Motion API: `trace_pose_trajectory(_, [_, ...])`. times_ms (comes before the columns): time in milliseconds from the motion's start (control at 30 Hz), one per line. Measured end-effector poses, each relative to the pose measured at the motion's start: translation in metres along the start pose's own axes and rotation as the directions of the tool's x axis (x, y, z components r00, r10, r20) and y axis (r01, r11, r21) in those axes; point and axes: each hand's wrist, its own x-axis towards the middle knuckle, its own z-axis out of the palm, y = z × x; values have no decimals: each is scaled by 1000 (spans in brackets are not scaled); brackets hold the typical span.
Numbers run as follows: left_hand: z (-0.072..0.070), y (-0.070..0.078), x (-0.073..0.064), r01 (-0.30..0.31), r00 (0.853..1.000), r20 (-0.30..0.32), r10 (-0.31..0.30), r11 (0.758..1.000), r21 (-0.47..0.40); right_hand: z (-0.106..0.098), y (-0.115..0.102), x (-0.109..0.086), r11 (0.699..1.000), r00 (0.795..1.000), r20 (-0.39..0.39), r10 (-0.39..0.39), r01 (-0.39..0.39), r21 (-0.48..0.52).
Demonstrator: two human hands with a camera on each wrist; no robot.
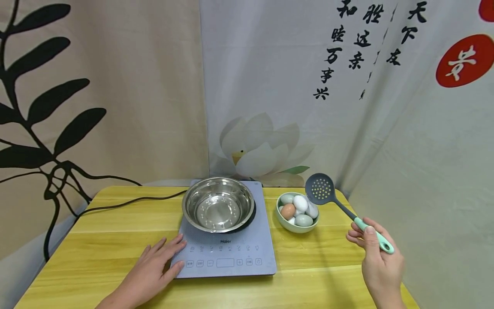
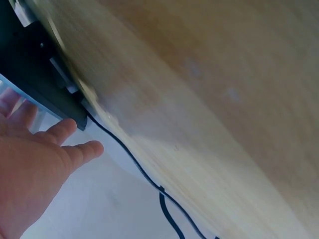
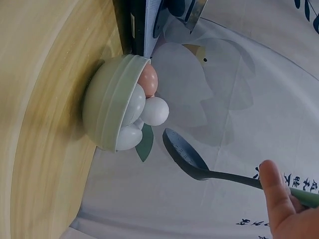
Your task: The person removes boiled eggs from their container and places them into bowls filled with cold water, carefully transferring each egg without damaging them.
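My right hand (image 1: 382,257) grips the mint-green handle of a skimmer (image 1: 321,189) with a dark grey perforated head. That head is raised in the air at the far right side of a pale green bowl (image 1: 297,227). Several eggs fill the bowl, among them a brown egg (image 1: 287,211) and a white egg (image 1: 300,203). My left hand (image 1: 154,266) has its fingers spread at the left front edge of an induction cooker (image 1: 254,246). On the cooker's plate stands a shiny steel pot (image 1: 218,184), with nothing visible in it but reflections.
A black cord (image 1: 135,200) runs from behind the cooker across the wooden table (image 1: 135,223) and over its left edge. A printed curtain (image 1: 270,86) hangs close behind the table and along its right side.
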Motion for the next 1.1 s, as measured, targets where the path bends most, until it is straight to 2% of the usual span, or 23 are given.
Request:
trace_pose_trajectory(100, [0,0,0,0,1000,1,0,1000,0,0,-1,0,1000,1000,8,3,-2,-26])
trace_pose_trajectory(200, [-1,1,0,0,1000,1,0,1000,-2,-2,0,6,999,999,-7,40,-40,37])
trace_pose_trajectory(267, [-2,1,0,1,1000,2,-1,1000,-1,-5,3,14,986,993,-33,115,-110,128])
trace_pose_trajectory(300, [-2,2,-1,1,1000,2,-1,1000,-1,-7,6,19,969,984,-47,169,-158,189])
trace_pose_trajectory(333, [-3,1,-1,2,1000,1,-2,1000,-1,-10,9,25,940,969,-58,239,-216,264])
trace_pose_trajectory(367, [-3,1,-1,2,1000,0,-2,1000,0,-14,14,31,897,946,-56,318,-281,342])
trace_pose_trajectory(400, [-3,1,-1,2,1000,-1,-2,1000,1,-18,19,37,841,916,-44,399,-347,416])
trace_pose_trajectory(433, [-3,1,-1,2,1000,-2,-2,1000,1,-23,25,43,772,878,-29,478,-405,490])
trace_pose_trajectory(500, [-2,1,-1,2,1000,-1,-2,1000,1,-32,39,54,602,781,14,624,-492,629])
trace_pose_trajectory(567, [-2,1,-1,2,1000,4,-2,1000,1,-39,54,63,439,683,58,728,-530,725])
trace_pose_trajectory(633, [-2,0,-1,1,1000,5,-1,1000,0,-42,67,69,331,619,89,781,-530,781])
trace_pose_trajectory(667, [-2,0,-1,0,1000,4,0,1000,2,-42,74,72,289,599,110,793,-529,798])
trace_pose_trajectory(700, [-2,0,-1,-2,1000,0,2,1000,5,-41,80,74,259,588,126,799,-526,810])
trace_pose_trajectory(767, [-2,0,-1,-1,1000,-3,1,1000,10,-39,90,78,221,584,159,796,-526,821])
trace_pose_trajectory(833, [-2,0,-1,1,1000,0,-1,1000,14,-36,100,80,204,582,172,795,-523,827])
trace_pose_trajectory(933, [-2,1,-1,5,1000,15,-5,1000,10,-34,113,80,206,591,163,790,-506,838])
trace_pose_trajectory(1100, [-1,1,0,15,1000,23,-15,1000,8,-36,134,82,196,586,138,799,-470,861])
